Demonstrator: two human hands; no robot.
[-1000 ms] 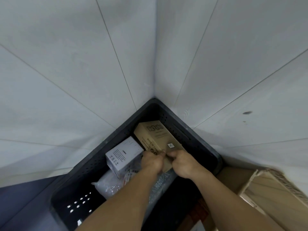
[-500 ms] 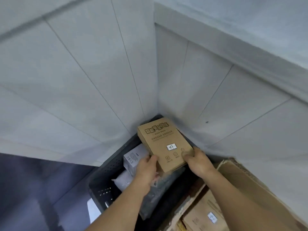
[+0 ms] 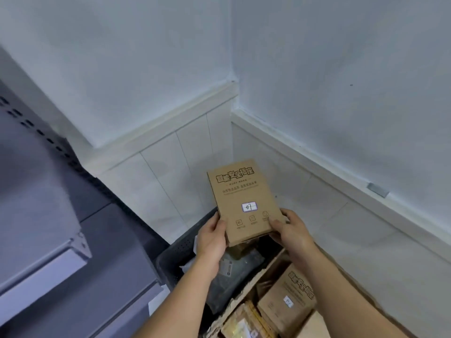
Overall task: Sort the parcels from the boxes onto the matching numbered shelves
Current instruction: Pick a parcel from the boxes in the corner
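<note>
Left fingers [image 3: 219,224]: thumb on the face, the rest curled behind the lower left edge of the flat brown cardboard parcel [image 3: 244,189].
Right fingers [image 3: 289,215]: clamped on the parcel's lower right corner, thumb across the front.
Left hand [image 3: 211,237]: forearm reaching up from the bottom edge, wrist straight.
Right hand [image 3: 292,232]: forearm coming in from the lower right, mirroring the left.
Parcel: held in the air in both hands, face to the camera, above the dark grey perforated plastic crate [image 3: 181,248] in the wall corner.
White sticker [image 3: 249,207]: on the parcel's face, handwritten, seemingly 07.
Open cardboard carton [image 3: 245,292]: just right of the crate, holding a similar brown box [image 3: 288,296].
Grey metal shelving [image 3: 36,215]: at left.
</note>
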